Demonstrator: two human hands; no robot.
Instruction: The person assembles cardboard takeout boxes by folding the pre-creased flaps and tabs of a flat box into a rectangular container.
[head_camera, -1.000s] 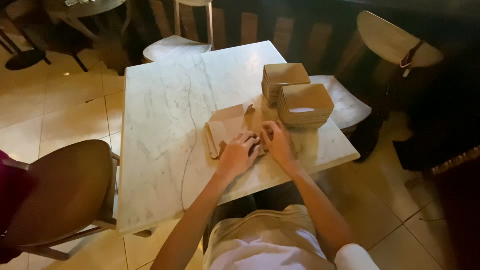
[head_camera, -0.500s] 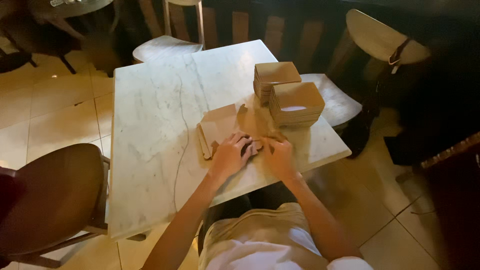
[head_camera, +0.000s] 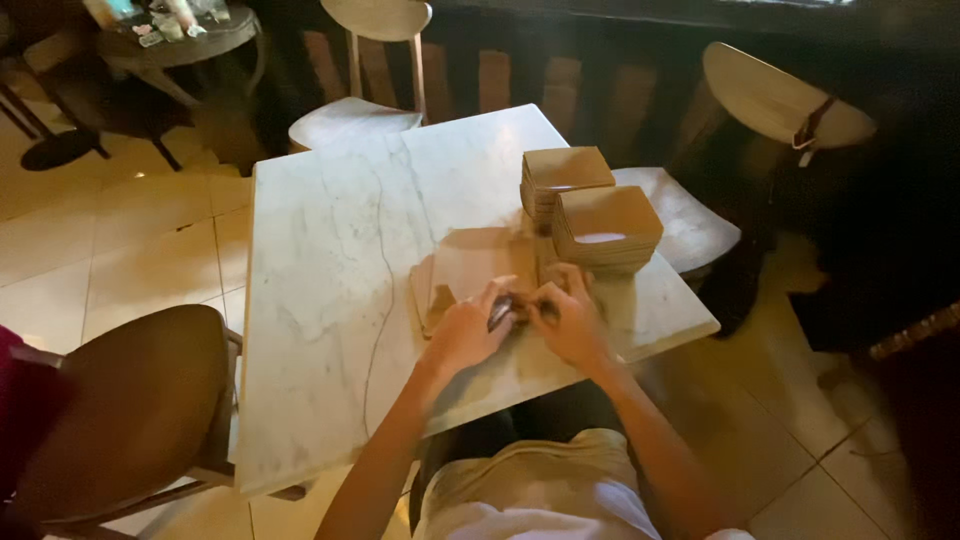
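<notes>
Your left hand (head_camera: 465, 335) and right hand (head_camera: 570, 322) both pinch the flat brown cardboard blank (head_camera: 470, 265) at the worktop's (head_camera: 330, 300) 5 o'clock edge. Risk: the stacked folded boxes (head_camera: 605, 228) at 2 o'clock sit just beside your right wrist; a sideways nudge could topple them.

**Cardboard packaging on the marble table**

- Flat brown cardboard box blank (head_camera: 470, 268): lies unfolded near the table's right half, under and just ahead of both hands.
- Stack of folded brown boxes (head_camera: 607, 230): tapered tray shapes nested together, just right of the blank, a pale patch on the front face.
- Second stack of brown boxes (head_camera: 562, 178): square, behind and touching the first stack, nearer the far edge.
</notes>
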